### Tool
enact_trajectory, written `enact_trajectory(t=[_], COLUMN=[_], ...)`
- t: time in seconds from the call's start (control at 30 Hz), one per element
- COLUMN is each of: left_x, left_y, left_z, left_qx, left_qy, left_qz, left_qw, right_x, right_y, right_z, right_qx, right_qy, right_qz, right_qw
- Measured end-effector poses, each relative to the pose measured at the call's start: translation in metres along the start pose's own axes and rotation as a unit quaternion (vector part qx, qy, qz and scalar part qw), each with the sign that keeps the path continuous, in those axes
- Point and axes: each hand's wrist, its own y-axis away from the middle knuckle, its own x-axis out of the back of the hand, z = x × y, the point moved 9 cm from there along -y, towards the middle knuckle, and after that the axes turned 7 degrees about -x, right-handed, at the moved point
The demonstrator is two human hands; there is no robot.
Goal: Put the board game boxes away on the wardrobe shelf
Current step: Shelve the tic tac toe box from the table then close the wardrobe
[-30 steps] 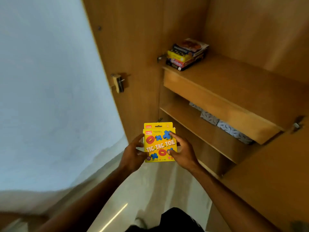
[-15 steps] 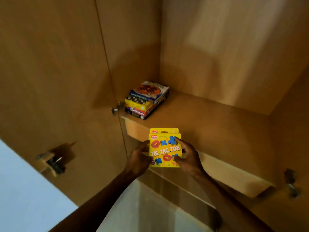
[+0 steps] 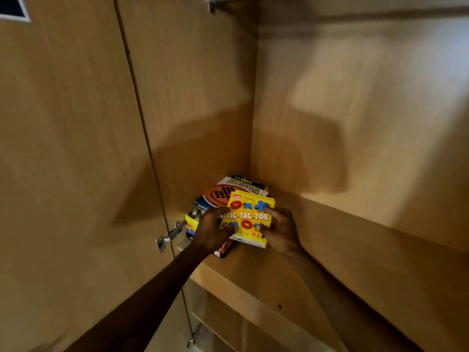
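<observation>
Door hinge [image 3: 168, 236]: we see it at the shelf's left edge, just beside the stack.
Stack of game boxes [image 3: 220, 193]: it sits in the shelf's back left corner, Brainvita box on top. The lower boxes look unevenly aligned.
Left hand [image 3: 209, 233]: its fingers curl round the left edge of the Tic Tac Toe box, grasping it.
Tic Tac Toe box [image 3: 250, 215]: we hold it face up and tilted over the stack's front right part. We cannot tell whether it touches the stack.
Right hand [image 3: 283, 232]: its fingers and thumb clamp the box's right edge.
Shelf [image 3: 342, 262]: bare wood extends to the right.
Risk, overhang: if we release the box off-centre, we judge it may slide off the stack.
Risk, push: if we press it forward too hard, we may shove the uneven stack askew.
</observation>
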Motion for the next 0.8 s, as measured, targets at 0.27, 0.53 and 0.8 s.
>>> enact_trajectory(t=[0.27,0.53,0.8], left_x=[0.024,0.029,0.024], left_y=[-0.089,-0.097,-0.082], left_z=[-0.033,-0.043,-0.053], left_qx=[-0.028,-0.106,-0.054], left_qy=[-0.098,-0.335,-0.294], left_qz=[-0.012,0.004,-0.059], left_qw=[0.995,0.936,0.952], right_x=[-0.05,-0.088,-0.095], right_y=[-0.072,-0.093,-0.099], right_z=[-0.016,-0.022,-0.032], right_qx=[0.018,0.069,0.095], right_qy=[0.057,0.099,0.118], right_qz=[-0.042,-0.13,-0.161], right_qw=[0.997,0.984,0.975])
